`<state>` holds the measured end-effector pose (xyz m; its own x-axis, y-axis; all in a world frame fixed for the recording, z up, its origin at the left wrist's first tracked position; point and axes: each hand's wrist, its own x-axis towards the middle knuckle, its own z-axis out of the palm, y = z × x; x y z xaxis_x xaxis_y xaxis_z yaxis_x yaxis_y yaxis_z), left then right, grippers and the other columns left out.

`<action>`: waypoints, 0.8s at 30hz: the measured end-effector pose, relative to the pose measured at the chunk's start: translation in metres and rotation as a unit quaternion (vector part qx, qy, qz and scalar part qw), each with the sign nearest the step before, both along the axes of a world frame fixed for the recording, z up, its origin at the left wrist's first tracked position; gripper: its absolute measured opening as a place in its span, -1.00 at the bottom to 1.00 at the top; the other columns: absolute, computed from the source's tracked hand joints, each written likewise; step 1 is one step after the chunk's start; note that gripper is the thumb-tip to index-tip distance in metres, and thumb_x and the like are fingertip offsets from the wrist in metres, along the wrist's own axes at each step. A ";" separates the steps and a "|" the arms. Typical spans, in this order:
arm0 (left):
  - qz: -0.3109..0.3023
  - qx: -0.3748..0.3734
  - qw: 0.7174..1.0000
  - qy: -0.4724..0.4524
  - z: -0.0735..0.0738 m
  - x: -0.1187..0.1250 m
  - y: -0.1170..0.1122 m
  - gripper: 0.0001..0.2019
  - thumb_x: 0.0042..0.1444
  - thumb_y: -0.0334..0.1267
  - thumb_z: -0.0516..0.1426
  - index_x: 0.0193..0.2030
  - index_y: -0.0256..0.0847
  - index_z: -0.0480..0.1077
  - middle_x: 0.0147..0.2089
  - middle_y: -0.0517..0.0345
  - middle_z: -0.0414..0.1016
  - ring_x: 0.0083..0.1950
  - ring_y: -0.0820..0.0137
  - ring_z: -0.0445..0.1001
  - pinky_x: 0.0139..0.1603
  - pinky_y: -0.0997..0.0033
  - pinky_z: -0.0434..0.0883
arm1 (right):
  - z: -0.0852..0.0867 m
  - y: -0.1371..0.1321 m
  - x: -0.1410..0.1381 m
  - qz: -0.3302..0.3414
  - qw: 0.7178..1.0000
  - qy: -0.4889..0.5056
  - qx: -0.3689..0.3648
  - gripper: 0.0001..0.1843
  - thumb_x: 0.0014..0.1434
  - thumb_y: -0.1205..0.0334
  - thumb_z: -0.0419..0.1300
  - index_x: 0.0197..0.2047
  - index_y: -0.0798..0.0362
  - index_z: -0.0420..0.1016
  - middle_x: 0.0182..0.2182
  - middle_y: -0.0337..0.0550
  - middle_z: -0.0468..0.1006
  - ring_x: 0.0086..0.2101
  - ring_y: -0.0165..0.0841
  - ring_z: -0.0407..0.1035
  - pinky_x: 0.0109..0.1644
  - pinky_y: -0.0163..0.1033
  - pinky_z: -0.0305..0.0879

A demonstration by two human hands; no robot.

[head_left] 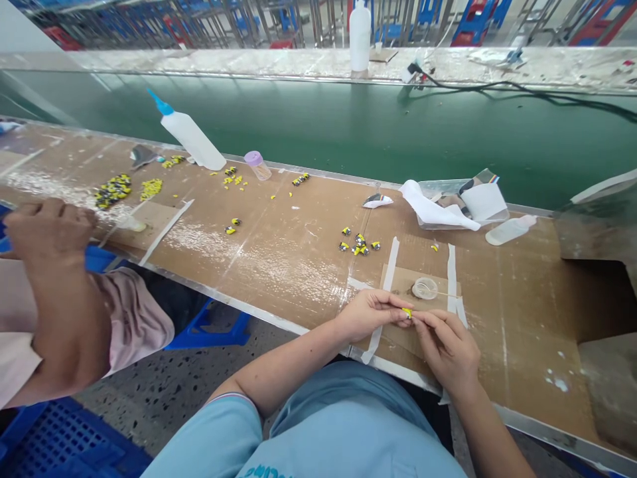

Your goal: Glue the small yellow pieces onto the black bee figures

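Well, along the cardboard-topped workbench [279, 265], beside a green conveyor belt [348, 133], a cluster of yellow-and-black parts [359, 244] lies near a small clear dish [424, 288], and a co-worker's hand [50, 229] curls at the far left. The left hand [371, 315] pinches a tiny yellow part [407, 313] between thumb and fingertips, above the bench. The right fingertips [417, 318] press together, touching that part; anything finer between them is too small to tell.
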<state>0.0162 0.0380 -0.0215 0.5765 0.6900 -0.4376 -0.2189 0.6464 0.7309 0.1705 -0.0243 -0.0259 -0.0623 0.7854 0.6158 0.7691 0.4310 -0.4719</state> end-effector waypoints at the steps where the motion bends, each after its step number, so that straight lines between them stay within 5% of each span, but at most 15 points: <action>1: 0.007 -0.002 1.000 -0.003 0.000 0.000 0.000 -0.53 -0.41 -0.07 0.41 -0.37 -0.34 0.49 -0.45 0.15 0.54 -0.41 0.49 0.50 -0.12 0.36 0.45 | 0.000 0.000 -0.001 -0.005 1.000 -0.001 0.002 -0.84 0.18 0.38 0.15 -0.20 -0.01 0.49 -0.37 -0.18 0.53 -0.40 -0.44 0.44 -0.33 -0.34 0.40; 18: 0.018 -0.011 1.000 -0.003 0.000 0.002 -0.002 -0.54 -0.43 -0.07 0.42 -0.45 -0.35 0.41 -0.46 0.15 0.54 -0.44 0.48 0.49 -0.15 0.31 0.45 | -0.002 0.002 -0.003 0.059 0.996 -0.015 0.061 -0.69 0.10 0.55 0.18 -0.10 0.07 0.44 -0.40 -0.17 0.48 -0.40 -0.45 0.38 -0.31 -0.32 0.35; 24: 0.017 -0.008 1.000 -0.019 0.002 0.002 -0.001 -0.55 -0.38 -0.07 0.41 -0.37 -0.35 0.49 -0.41 0.10 0.57 -0.37 0.48 0.52 -0.13 0.38 0.45 | -0.001 0.003 -0.001 0.020 0.998 -0.001 0.053 -0.67 0.08 0.49 0.24 -0.08 0.02 0.46 -0.37 -0.20 0.48 -0.40 -0.47 0.36 -0.32 -0.33 0.32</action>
<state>0.0185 0.0373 -0.0194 0.5691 0.7026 -0.4272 -0.2681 0.6497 0.7113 0.1699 -0.0214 -0.0265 -0.0950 0.7126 0.6951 0.7511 0.5095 -0.4197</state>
